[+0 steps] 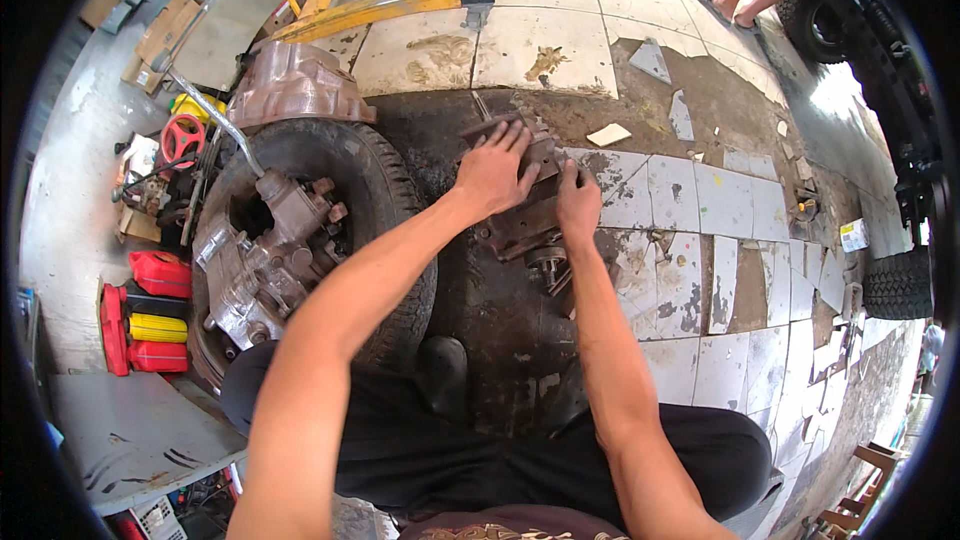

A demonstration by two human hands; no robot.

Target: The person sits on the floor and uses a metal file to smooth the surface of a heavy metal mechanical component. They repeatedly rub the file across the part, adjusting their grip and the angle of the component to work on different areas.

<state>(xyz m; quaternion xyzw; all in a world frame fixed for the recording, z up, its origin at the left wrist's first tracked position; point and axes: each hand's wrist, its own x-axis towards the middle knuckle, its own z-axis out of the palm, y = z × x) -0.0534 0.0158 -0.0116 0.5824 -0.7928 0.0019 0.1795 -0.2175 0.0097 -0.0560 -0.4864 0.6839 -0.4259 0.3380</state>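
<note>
A dark, greasy metal machine part [520,225] lies on the oil-stained floor in front of me. My left hand [495,170] rests flat on its top, fingers spread and pointing away from me. My right hand [578,202] grips the part's right side, thumb up against it. A round cylindrical piece [547,265] sticks out of the part's near end, just below my right hand. Both forearms reach out over my crossed legs in black trousers.
To my left lies a tyre [390,190] with a grimy gearbox assembly [265,260] resting in it. Red and yellow containers [150,315] stand further left. A yellow steel frame [385,5] is at the back. Another person's sandalled feet [735,10] are far right, beside a wheel [815,25].
</note>
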